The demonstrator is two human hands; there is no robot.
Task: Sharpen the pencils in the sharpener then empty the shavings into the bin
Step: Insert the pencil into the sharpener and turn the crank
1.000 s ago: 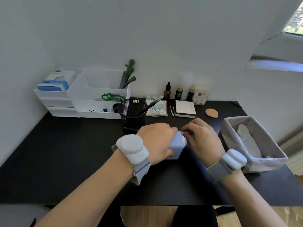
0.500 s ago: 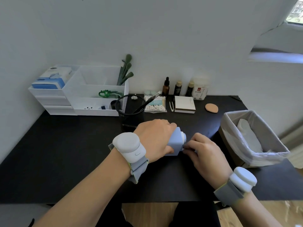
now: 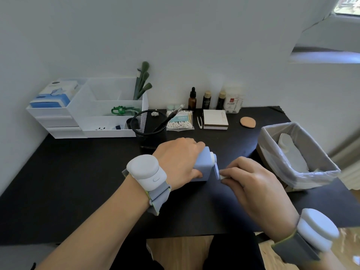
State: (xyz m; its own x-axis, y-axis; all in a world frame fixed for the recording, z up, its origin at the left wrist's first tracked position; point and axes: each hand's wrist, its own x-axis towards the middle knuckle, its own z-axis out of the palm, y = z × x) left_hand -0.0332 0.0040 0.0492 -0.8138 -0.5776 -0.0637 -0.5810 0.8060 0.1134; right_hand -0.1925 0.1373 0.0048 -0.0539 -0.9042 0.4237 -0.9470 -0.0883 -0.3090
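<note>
A person's left hand [image 3: 180, 161] curled over the top of a pale blue sharpener [image 3: 203, 164], holding it on the black desk [image 3: 78, 182]. The right hand [image 3: 253, 184], just right of it, pinched the white knob of the crank [image 3: 218, 171] at the sharpener's side. Beyond the right hand stood a lined bin [image 3: 298, 158]. Behind the left hand stood a black mesh cup [image 3: 148, 129] with one pencil [image 3: 168, 117] leaning in it.

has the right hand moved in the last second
Yes. The right hand has dropped from level with the top of the blue sharpener to its lower right side, toward the near edge of the desk, pinching the white crank handle.
</note>
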